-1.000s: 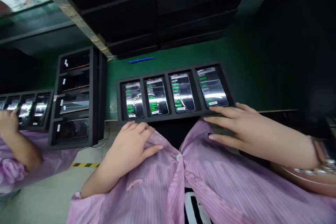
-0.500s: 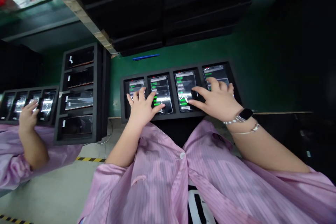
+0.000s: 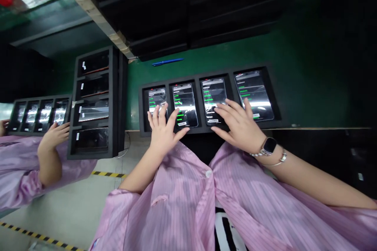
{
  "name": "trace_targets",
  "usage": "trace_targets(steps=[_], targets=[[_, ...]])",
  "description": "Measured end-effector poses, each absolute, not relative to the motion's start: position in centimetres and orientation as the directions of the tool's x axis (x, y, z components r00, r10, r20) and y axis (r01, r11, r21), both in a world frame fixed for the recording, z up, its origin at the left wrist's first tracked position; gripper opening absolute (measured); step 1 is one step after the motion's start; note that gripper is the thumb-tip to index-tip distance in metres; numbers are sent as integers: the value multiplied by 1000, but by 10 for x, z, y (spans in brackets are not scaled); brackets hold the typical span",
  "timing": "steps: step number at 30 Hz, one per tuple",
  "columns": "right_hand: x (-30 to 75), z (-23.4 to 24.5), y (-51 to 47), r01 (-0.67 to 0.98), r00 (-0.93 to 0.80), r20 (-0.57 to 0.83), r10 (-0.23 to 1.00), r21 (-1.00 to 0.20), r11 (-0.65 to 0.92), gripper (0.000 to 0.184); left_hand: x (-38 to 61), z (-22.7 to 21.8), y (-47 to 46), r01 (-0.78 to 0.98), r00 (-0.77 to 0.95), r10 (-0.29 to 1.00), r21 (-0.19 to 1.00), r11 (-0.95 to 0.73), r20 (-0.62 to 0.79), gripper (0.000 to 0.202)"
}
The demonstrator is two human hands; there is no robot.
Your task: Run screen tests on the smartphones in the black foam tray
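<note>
Several smartphones with lit screens lie face up in the slots of a black tray in front of me. My left hand is spread over the lower part of the leftmost phone, its thumb reaching below the second phone. Fingers apart, my right hand lies over the lower right part of the third phone and the divider beside it. The rightmost phone is mostly uncovered, with one fingertip near its left edge. Whether any fingertip presses a screen I cannot tell.
A blue pen lies on the green table behind the tray. To the left stands a stack of black trays with dark phones. Beyond it, a co-worker's hand is near another phone tray. Dark bins fill the back.
My right hand has moved left and down, off the rightmost phone towards the third one. My left hand remains over the leftmost phones. The co-worker's hand has shifted right. The view has shifted slightly.
</note>
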State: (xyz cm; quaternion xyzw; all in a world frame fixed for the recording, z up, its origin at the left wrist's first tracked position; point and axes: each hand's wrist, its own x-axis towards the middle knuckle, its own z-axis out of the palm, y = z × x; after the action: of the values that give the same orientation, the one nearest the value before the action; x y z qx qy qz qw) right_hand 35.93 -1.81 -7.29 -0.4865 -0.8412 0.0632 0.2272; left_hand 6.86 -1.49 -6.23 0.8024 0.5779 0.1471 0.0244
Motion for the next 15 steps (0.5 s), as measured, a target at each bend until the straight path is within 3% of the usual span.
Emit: trace_targets(steps=[5, 10, 15], targets=[[355, -89, -20, 802, -419, 376, 827, -273, 530, 53, 72, -75, -19, 932, 275, 920, 156, -326, 279, 60], [353, -86, -19, 807, -424, 331, 843, -285, 518, 52, 75, -71, -17, 940, 270, 938, 152, -306, 216, 57], [356, -90, -19, 804, -455, 366, 812, -223, 552, 56, 70, -72, -16, 867, 421, 852, 139, -479, 310, 73]])
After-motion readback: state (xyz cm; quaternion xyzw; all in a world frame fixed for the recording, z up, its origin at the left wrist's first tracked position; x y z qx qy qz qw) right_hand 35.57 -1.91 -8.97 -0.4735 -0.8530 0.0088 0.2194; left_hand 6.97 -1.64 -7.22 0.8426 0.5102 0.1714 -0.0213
